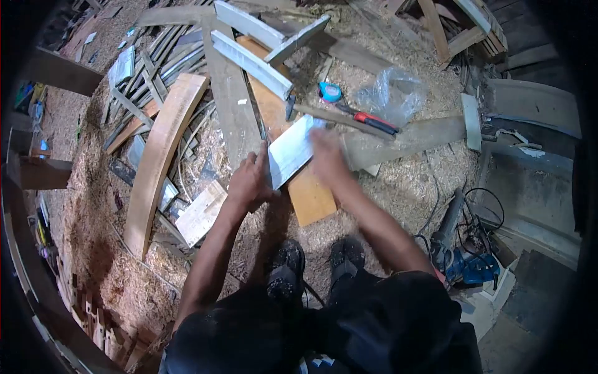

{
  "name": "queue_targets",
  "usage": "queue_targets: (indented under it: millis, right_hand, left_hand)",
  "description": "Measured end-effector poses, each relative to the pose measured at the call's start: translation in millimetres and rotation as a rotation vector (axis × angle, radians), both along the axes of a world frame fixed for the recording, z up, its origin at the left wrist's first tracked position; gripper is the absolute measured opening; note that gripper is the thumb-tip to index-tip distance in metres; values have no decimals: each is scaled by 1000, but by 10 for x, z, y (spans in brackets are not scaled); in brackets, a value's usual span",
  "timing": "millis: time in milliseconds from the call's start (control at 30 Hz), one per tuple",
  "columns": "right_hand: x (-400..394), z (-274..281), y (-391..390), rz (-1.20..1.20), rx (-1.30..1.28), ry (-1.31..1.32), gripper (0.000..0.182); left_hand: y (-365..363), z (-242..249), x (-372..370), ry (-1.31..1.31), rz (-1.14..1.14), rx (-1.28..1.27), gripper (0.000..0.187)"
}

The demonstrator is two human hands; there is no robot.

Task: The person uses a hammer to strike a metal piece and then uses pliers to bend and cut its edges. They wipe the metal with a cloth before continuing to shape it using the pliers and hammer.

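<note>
A white-faced board (290,151) lies at a slant in front of me, over an orange-brown plank (311,199). My left hand (250,181) grips its left edge, fingers pressed along the side. A thin dark piece, too small to name, sticks up just past those fingertips. My right hand (328,153) is at the board's right end, smeared by motion, so its fingers cannot be made out. Just beyond the board lies a hammer (342,118). Near it are a blue tape measure (330,92) and a red-and-black handled tool (375,121).
A white-edged wooden frame (255,62) lies ahead. On the left are a curved plank (163,162) and a heap of thin strips (168,65). A clear plastic bag (391,96) rests beyond the tools. A blue corded power tool (470,267) sits right. Shavings cover the floor.
</note>
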State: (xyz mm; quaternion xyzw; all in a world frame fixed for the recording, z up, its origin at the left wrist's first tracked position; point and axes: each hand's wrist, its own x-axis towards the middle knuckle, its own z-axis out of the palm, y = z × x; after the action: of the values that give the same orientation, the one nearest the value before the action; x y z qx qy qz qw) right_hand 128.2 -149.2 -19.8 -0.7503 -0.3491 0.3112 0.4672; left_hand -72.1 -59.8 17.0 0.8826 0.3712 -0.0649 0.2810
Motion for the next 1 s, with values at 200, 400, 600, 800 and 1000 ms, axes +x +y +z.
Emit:
queue_targets:
  millis: [200,400,600,800,1000]
  right_hand:
    - [-568,-84,-316,726,245,-715,33]
    - [135,-89,-75,421,63,-905,37]
    - [192,159,197,443,-228,-783,41]
    - [-203,8,32,583,155,-693,36]
    - [366,-187,117,400,-38,-1164,41]
  left_hand:
    - [67,-262,-63,-33,-8,-9,127]
    - [-17,103,23,-1,-1,19,129]
    - [40,1,6,3,-9,5,128]
    - [29,45,18,-7,-4,14,125]
    - [25,44,17,24,-4,33,128]
